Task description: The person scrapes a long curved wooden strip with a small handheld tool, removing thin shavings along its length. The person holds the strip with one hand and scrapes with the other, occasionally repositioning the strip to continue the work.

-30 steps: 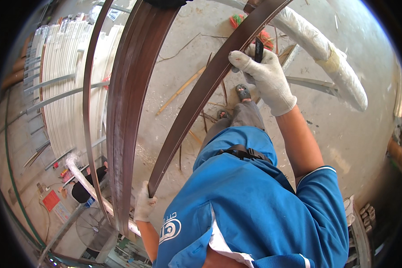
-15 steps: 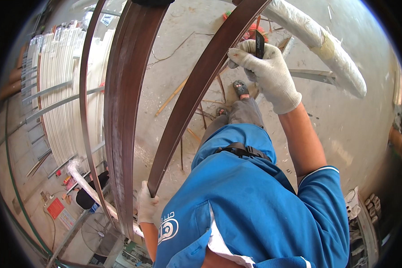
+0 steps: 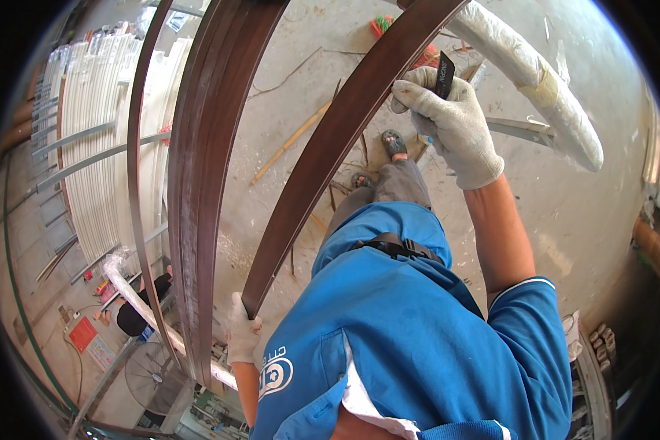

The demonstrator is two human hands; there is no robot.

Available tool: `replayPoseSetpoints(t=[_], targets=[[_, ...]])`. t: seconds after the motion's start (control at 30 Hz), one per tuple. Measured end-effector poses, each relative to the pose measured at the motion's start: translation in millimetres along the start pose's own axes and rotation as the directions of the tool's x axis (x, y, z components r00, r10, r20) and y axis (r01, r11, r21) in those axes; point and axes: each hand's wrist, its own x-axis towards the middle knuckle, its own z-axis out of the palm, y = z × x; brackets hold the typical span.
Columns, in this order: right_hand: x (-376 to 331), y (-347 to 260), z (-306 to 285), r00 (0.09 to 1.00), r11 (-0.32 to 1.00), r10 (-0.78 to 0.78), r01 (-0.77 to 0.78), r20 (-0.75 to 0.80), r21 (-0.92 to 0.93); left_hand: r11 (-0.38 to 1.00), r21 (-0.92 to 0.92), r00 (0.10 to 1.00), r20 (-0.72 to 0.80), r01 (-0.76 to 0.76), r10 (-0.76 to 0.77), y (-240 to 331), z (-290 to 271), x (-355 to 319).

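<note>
The brown strip [image 3: 330, 154], a long flat dark-brown length of trim, runs on a diagonal through the view: its near end sits low at the person's left side, and its long axis climbs up and to the right until it leaves the top of the picture. The left hand [image 3: 242, 334], in a white work glove, is closed round that near end, fingers wrapped on the strip. The right hand [image 3: 451, 121], also gloved, meets the strip well along its length, at the upper right edge; it is clenched on a small black tool [image 3: 444, 73] that stands up out of the fist (probably a blade or scraper, though the working tip is hidden where it meets the strip). So the strip lies between the two hands, left hand at the end, right hand farther along and the nearer of the two to the stretch not yet reached. The strip is held clear of the concrete floor [image 3: 579, 220]. A bundle of similar brown strips [image 3: 205, 183] stands just to its left, apart from it. A white wrapped roll [image 3: 535, 81] lies on the floor beyond the right hand.
</note>
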Motion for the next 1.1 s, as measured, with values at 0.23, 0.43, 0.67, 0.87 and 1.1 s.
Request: replayPoseSetpoints(t=[0.23, 0.43, 0.67, 0.87, 1.1], targets=[[-4, -1, 2, 0.998, 0.998, 0.047, -0.046, -0.028, 0.041, 0.997, -0.017, 0.998, -0.002, -0.069, 0.069, 2, -2, 1], [-4, -2, 1, 1.0, 0.999, -0.006, 0.005, -0.021, -0.04, 0.998, 0.013, 0.998, -0.013, -0.062, 0.063, 10, -2, -1], [-6, 2, 5, 0.997, 1.0, 0.01, -0.008, -0.074, 0.024, 0.997, 0.073, 0.999, -0.047, 0.023, -0.02, 15, 1, -2], [-2, 10, 3, 0.982, 0.98, -0.151, 0.134, -0.11, -0.148, 0.992, 0.123, 0.995, -0.095, 0.035, -0.024, 20, 6, -1], [-9, 19, -7, 0.981, 0.981, -0.174, 0.166, -0.087, -0.1, 0.985, 0.156, 0.987, -0.156, 0.073, -0.048, 20, 7, -7]])
